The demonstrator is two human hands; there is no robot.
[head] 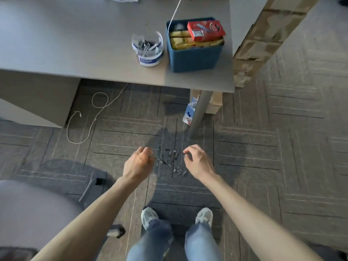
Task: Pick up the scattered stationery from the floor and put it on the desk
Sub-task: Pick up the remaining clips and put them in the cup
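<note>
Small dark metal binder clips [169,161] lie scattered on the grey carpeted floor [263,147] between the left hand [139,162] and right hand [197,161]. Both hands' fingers curl; whether they grasp anything is unclear. Tiny clips may slip from a pinch and rescatter.

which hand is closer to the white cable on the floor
Left. The left hand is between the white cable and the scattered clips; the right hand is beyond the clips.

Tiny floor clips [170,160] indistinct; chair [28,213] blurred.
</note>
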